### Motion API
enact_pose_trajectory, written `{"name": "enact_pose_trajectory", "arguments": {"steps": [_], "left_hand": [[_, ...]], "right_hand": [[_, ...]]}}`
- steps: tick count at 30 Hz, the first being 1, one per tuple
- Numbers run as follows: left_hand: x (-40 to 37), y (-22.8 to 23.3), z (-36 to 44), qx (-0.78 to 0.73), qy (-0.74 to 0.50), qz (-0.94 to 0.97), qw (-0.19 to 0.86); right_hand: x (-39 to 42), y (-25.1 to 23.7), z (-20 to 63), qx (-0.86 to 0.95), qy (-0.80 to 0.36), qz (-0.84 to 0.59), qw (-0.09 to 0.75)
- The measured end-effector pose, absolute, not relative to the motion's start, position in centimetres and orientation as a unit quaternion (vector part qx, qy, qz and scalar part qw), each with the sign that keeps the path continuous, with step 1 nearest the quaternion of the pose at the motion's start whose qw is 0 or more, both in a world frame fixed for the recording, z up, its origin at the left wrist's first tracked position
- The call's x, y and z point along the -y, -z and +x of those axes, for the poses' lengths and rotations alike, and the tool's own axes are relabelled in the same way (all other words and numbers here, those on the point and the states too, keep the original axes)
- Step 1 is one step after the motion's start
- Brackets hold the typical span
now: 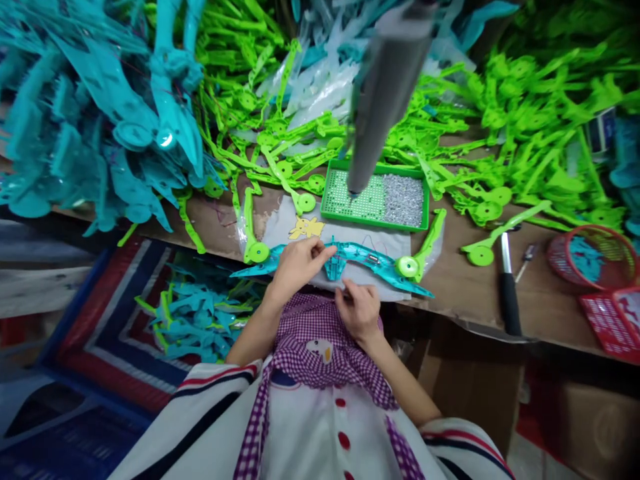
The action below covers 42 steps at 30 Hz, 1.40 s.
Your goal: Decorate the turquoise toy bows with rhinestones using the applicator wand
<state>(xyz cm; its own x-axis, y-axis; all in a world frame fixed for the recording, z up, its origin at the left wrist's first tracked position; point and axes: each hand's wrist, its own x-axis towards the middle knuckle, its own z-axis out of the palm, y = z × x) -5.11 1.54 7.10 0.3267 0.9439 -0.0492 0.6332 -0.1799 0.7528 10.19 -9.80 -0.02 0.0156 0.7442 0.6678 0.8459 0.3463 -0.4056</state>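
Note:
A long, curved blue plastic part [380, 259], like a wing-shaped shell, lies across the grey cloth in front of me. My left hand [301, 262] reaches over its left half, with thumb and fingertips closed at the middle of the part. Just below the part, my right hand [359, 308] is curled with its fingers bent together. What its fingertips hold, if anything, is hidden. Green plastic arms with round discs, one on the left [256, 233] and one on the right [420, 253], sit at the ends of the blue part.
A grey screwdriver-like tool [383, 93] hangs above a green tray [326, 217] of small metal screws. Heaps of green parts [535, 113] and blue parts [75, 120] crowd the bench [453, 287]. A black-handled hammer [509, 300] and red baskets [610, 327] are at right.

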Motion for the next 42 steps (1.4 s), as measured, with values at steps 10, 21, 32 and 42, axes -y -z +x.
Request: {"name": "enact_pose_trajectory", "arguments": {"steps": [10, 21, 32, 42], "left_hand": [[-1.5, -7.3, -5.5, -0.459, -0.171, 0.735, 0.47], [-4.1, -9.6, -4.3, -0.238, -0.139, 0.937, 0.213], [-9.2, -4.8, -1.7, -0.166, -0.123, 0.915, 0.347], [-7.7, -3.5, -5.1, -0.272, -0.215, 0.879, 0.327]], "right_hand": [[5.5, -0.2, 9.5, 0.693, 0.036, -0.609, 0.385], [6.4, 1.1, 10.4, 0.767, -0.018, -0.57, 0.293], [7.5, -1.3, 11.5, 0.744, -0.034, -0.57, 0.346], [3.8, -3.3, 15.9, 0.589, -0.321, -0.617, 0.412]]}}
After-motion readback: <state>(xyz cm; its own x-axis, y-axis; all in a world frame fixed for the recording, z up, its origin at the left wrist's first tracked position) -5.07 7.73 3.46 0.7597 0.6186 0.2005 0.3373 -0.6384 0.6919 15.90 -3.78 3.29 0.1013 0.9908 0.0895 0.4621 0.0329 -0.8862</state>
